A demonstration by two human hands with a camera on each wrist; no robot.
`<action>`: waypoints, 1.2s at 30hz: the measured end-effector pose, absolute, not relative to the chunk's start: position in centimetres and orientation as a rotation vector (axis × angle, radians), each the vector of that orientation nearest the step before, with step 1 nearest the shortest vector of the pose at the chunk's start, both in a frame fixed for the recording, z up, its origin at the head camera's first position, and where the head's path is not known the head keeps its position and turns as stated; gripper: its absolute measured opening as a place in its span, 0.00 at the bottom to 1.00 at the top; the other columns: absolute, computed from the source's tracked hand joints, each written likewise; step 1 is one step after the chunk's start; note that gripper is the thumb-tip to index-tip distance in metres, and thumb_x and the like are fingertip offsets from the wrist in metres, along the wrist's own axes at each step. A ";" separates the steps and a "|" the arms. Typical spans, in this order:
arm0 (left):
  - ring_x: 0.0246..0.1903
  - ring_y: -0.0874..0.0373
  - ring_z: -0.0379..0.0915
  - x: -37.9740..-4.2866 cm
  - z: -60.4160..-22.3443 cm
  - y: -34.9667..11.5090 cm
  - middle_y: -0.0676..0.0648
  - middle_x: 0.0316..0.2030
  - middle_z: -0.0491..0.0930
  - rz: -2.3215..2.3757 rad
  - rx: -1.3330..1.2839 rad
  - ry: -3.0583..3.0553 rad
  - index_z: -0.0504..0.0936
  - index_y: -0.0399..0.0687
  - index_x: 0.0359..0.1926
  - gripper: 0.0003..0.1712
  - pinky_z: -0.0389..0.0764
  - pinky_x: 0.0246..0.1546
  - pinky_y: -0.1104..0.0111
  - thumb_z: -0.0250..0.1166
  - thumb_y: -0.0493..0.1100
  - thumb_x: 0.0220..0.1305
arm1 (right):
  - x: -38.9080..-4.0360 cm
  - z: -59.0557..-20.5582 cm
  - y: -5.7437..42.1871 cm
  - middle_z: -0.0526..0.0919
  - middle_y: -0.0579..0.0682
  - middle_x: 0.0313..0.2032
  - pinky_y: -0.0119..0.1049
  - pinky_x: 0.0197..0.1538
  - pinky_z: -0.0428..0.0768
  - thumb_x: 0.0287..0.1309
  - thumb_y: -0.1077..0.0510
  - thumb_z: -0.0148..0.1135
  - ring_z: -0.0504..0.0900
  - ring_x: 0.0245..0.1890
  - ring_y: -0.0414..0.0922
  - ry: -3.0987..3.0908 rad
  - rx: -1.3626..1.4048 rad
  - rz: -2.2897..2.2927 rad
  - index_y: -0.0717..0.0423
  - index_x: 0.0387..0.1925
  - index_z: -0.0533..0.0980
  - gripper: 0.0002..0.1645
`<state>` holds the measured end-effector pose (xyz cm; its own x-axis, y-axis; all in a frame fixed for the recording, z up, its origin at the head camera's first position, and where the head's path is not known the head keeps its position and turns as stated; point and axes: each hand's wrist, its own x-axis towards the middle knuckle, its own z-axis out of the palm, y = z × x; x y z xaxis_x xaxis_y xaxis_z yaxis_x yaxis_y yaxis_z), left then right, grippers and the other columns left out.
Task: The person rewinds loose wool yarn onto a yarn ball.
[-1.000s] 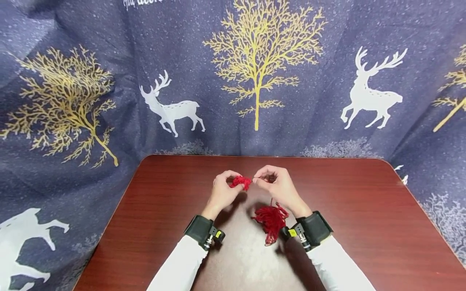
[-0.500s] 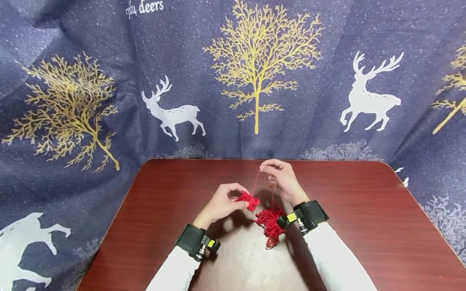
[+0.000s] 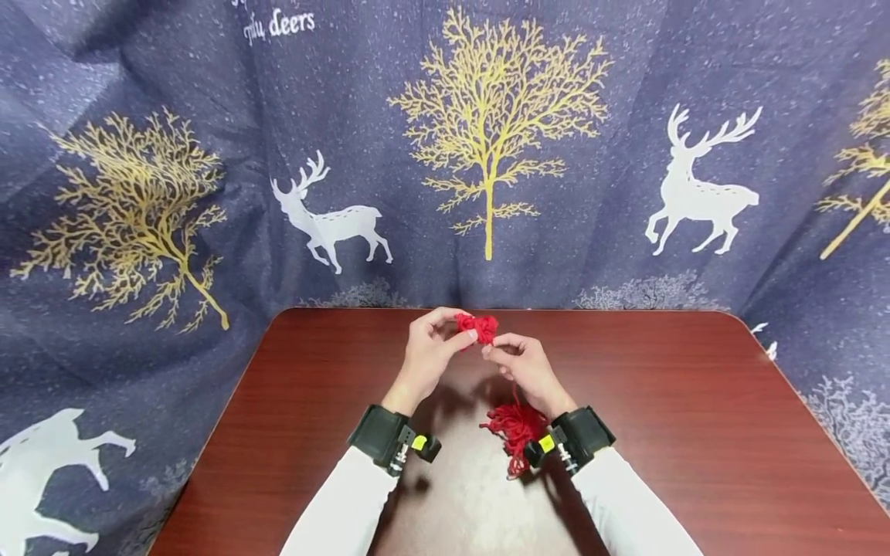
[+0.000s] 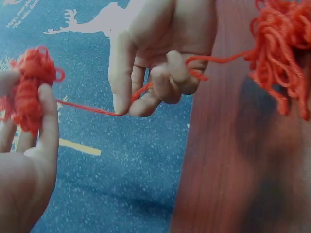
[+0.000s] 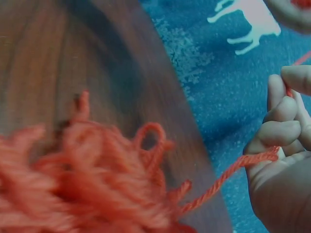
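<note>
My left hand (image 3: 427,351) holds a small wound bundle of red yarn (image 3: 478,327) between thumb and fingers, raised above the table. In the left wrist view the bundle (image 4: 30,94) looks bunched at its middle, with loops sticking out. My right hand (image 3: 530,369) is just right of it and pinches a strand of yarn (image 4: 92,108) between thumb and forefinger. That strand runs from the bundle through the curled fingers of the right hand (image 4: 160,63). From there it leads to a loose, tangled heap of red yarn (image 3: 516,432) below the right hand.
A reddish-brown table (image 3: 313,432) lies under both hands, its far edge just beyond them. Behind it hangs a dark blue cloth (image 3: 431,193) printed with trees and deer. Black wrist straps with cameras (image 3: 552,448) sit on both forearms, the right one close over the yarn heap.
The right hand rises with the strand drawn out, then comes back down near the bundle. The left hand first dips, then lifts the bundle higher. The yarn heap stays about where it was.
</note>
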<state>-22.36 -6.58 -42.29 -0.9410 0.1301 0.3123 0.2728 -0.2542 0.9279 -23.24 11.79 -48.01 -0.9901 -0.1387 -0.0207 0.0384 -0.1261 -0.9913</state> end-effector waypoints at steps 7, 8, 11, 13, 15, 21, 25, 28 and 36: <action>0.36 0.57 0.81 -24.2 -42.1 -5.3 0.43 0.37 0.84 -2.211 -0.374 -1.901 0.82 0.26 0.44 0.15 0.82 0.37 0.73 0.71 0.25 0.54 | -20.8 -47.4 11.9 0.85 0.55 0.30 0.28 0.27 0.73 0.59 0.66 0.70 0.76 0.25 0.43 2.300 -0.345 -2.097 0.68 0.39 0.83 0.07; 0.36 0.55 0.81 -24.4 -42.2 -5.2 0.41 0.36 0.85 -2.173 -0.366 -1.928 0.83 0.27 0.44 0.15 0.82 0.37 0.73 0.72 0.25 0.54 | -20.5 -47.2 11.9 0.86 0.54 0.31 0.29 0.29 0.75 0.58 0.67 0.70 0.78 0.26 0.45 2.338 -0.375 -2.078 0.66 0.37 0.84 0.06; 0.37 0.49 0.82 -25.0 -42.7 -5.1 0.37 0.37 0.85 -2.029 -0.351 -2.034 0.84 0.30 0.43 0.14 0.83 0.38 0.72 0.73 0.27 0.54 | -19.9 -46.3 12.1 0.87 0.54 0.31 0.30 0.32 0.77 0.56 0.67 0.71 0.80 0.28 0.45 2.435 -0.430 -2.030 0.62 0.35 0.84 0.04; 0.37 0.47 0.83 -25.2 -43.0 -5.1 0.37 0.36 0.85 -1.907 -0.338 -2.130 0.85 0.33 0.42 0.13 0.84 0.38 0.70 0.74 0.29 0.53 | -19.6 -45.5 12.3 0.87 0.54 0.31 0.30 0.33 0.77 0.56 0.66 0.72 0.80 0.29 0.44 2.473 -0.446 -2.017 0.60 0.35 0.85 0.04; 0.37 0.49 0.83 -25.4 -43.6 -5.2 0.39 0.36 0.86 -1.777 -0.333 -2.239 0.86 0.36 0.42 0.13 0.84 0.38 0.69 0.74 0.30 0.54 | -19.6 -44.7 12.6 0.87 0.55 0.32 0.30 0.34 0.76 0.56 0.66 0.72 0.79 0.29 0.44 2.495 -0.454 -2.017 0.61 0.36 0.84 0.05; 0.31 0.54 0.80 -24.8 -44.6 -5.8 0.45 0.37 0.86 -1.544 -0.425 -2.489 0.86 0.41 0.43 0.14 0.81 0.32 0.69 0.74 0.33 0.54 | -20.5 -42.6 13.6 0.86 0.52 0.30 0.28 0.29 0.75 0.58 0.66 0.71 0.77 0.27 0.39 2.432 -0.416 -2.116 0.67 0.38 0.82 0.08; 0.30 0.54 0.80 -24.0 -45.1 -6.6 0.46 0.36 0.86 -1.591 -0.517 -2.528 0.86 0.41 0.42 0.12 0.80 0.30 0.69 0.73 0.32 0.55 | -21.2 -41.8 14.1 0.84 0.46 0.28 0.26 0.21 0.70 0.59 0.65 0.71 0.70 0.20 0.37 2.201 -0.302 -2.289 0.65 0.38 0.82 0.07; 0.31 0.55 0.82 -23.4 -45.5 -7.1 0.46 0.36 0.86 -1.676 -0.584 -2.529 0.86 0.41 0.41 0.11 0.82 0.32 0.69 0.73 0.31 0.54 | -21.7 -41.5 14.3 0.84 0.46 0.28 0.25 0.20 0.64 0.60 0.66 0.69 0.67 0.17 0.36 2.020 -0.252 -2.405 0.59 0.35 0.84 0.02; 0.36 0.56 0.81 -22.0 -44.9 -7.9 0.41 0.36 0.85 -2.000 -0.752 -2.426 0.85 0.34 0.42 0.13 0.83 0.41 0.68 0.71 0.27 0.53 | -23.3 -42.5 14.8 0.86 0.45 0.28 0.24 0.20 0.60 0.63 0.70 0.64 0.67 0.17 0.34 1.803 -0.188 -2.545 0.53 0.32 0.84 0.10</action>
<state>-21.95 -7.92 -44.89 -0.8877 0.4050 0.2189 0.2922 0.1281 0.9477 -23.26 14.80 -42.45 -0.9926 -0.0832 0.0881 -0.0556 -0.3338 -0.9410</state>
